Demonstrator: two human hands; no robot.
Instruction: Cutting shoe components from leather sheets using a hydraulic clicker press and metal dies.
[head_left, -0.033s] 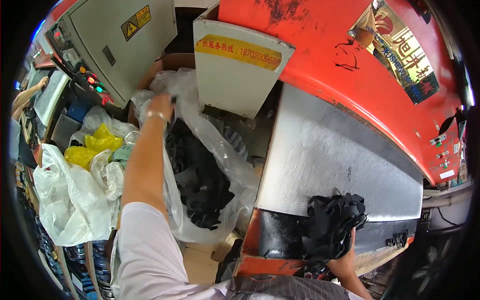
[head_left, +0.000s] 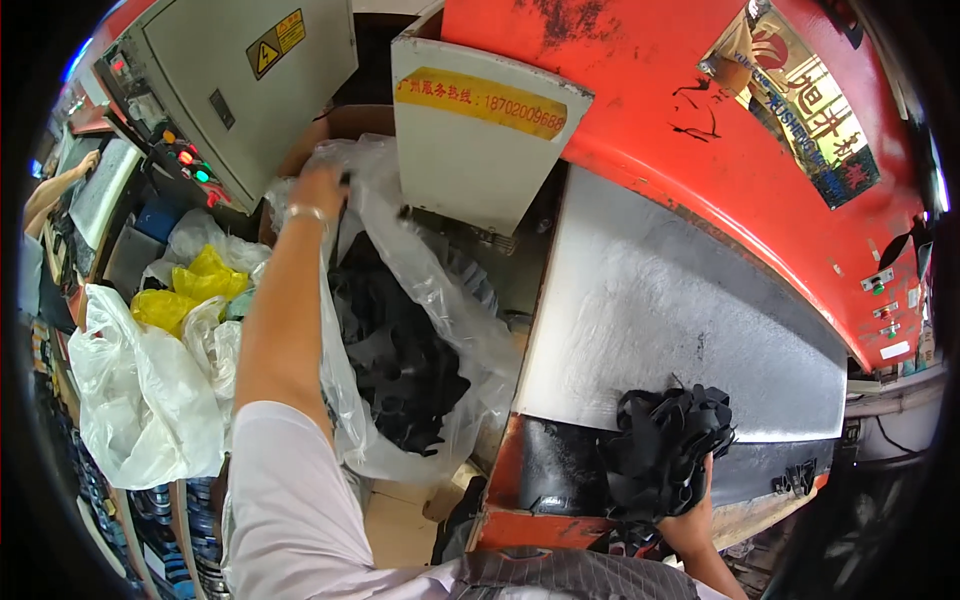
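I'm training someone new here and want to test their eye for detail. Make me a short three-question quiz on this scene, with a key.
1. True or false: the person's left hand rests on the yellow bags.
2. Multiple choice: the big machine body at the upper right is mainly: A, green; B, red; C, blue.
3. Short answer: what does the right hand hold?

Key:
1. False; it is at the upper part of the clear bag.
2. B.
3. A bunch of black strips.
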